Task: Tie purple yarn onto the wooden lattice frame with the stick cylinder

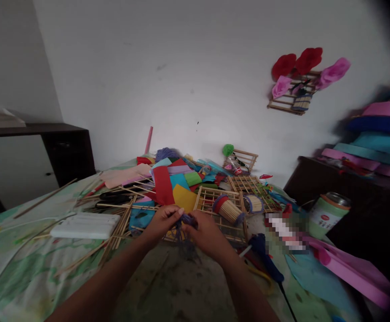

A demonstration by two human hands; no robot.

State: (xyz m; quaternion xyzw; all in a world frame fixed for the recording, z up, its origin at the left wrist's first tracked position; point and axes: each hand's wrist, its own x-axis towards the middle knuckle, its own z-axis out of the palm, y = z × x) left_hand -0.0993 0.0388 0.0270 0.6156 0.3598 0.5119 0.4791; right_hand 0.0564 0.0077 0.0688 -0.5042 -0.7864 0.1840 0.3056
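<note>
A worker's L hand [164,220] and R hand [208,230] meet over a cluttered table [181,290], both closed on a bunch of purple strands [186,219] betw. them: at the L's 3 o'clock, the R's 9, neither nearer. Strands hang loose twd 6, approx. their long axis; exact fingertip placement blurred, can't tell. Bamboo lattice [220,191] sits behind at 1 o'clock, stick-sided cylinder [228,209] at 2, blue-handled tool [265,255] at 4.
</note>
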